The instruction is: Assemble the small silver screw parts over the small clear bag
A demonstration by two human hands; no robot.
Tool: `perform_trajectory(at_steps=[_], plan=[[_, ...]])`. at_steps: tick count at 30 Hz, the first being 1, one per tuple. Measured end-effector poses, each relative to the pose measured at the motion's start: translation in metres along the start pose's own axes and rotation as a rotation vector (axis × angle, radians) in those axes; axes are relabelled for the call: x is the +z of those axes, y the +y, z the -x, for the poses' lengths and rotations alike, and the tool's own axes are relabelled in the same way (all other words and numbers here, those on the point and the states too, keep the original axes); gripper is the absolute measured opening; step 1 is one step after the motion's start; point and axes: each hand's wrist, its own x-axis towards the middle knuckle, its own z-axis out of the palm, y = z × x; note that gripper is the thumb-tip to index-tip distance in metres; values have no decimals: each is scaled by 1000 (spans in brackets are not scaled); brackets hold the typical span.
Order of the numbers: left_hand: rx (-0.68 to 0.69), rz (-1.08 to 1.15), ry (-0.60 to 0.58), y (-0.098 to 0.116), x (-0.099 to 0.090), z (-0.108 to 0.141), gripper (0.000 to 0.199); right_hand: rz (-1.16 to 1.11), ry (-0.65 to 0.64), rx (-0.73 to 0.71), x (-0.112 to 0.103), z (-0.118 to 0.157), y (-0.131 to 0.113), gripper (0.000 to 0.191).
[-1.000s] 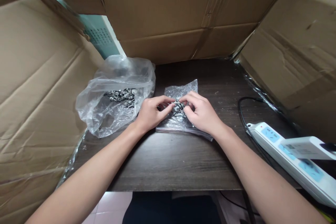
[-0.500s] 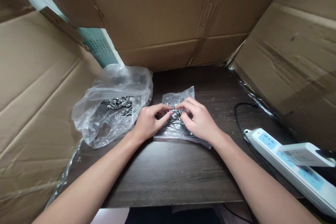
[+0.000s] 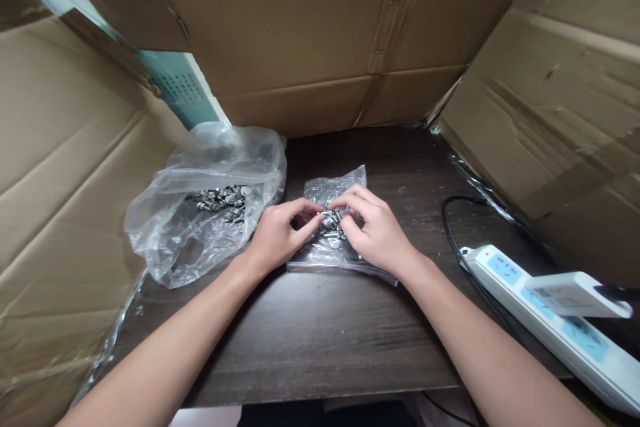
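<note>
A small clear zip bag (image 3: 336, 181) lies flat on the dark table, with a little heap of shiny metal screws and washers (image 3: 334, 240) on it. My left hand (image 3: 280, 230) comes in from the left, thumb and index finger pinched on a small metal screw (image 3: 323, 213) above the heap. From the right, my right hand (image 3: 373, 223) meets it, index fingertip close to the screw's end and thumb lower among the metal pieces. What lies between the right fingers is too small to make out. Both hands are almost touching at the fingertips.
A large open plastic bag (image 3: 165, 180) with many screws (image 3: 227, 199) sits left of my hands. At the right lie a white power strip (image 3: 543, 320) with a plugged-in white adapter (image 3: 575, 293) and a black cable (image 3: 447, 220). Cardboard walls (image 3: 310, 27) surround the dark table (image 3: 310, 340).
The whole view has shifted slightly, so everything sits a little further left. My hands keep nearly the same pose over the small bag.
</note>
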Motion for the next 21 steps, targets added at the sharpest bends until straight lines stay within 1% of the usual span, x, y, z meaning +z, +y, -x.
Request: perform_trajectory(at_steps=[6,11,17,21], plan=[[-14,-9,-1,0,-1,0,9,95,-73,85,2,0,2,22],[-7,-6,-14,1,-1,-1,10,101,-41,60,3,0,2,20],[-5,2,-21,1,-1,-1,9,37,-2,30,1,0,-1,24],[2,-8,-19,0,0,-1,9,9,-14,32,2,0,-1,26]])
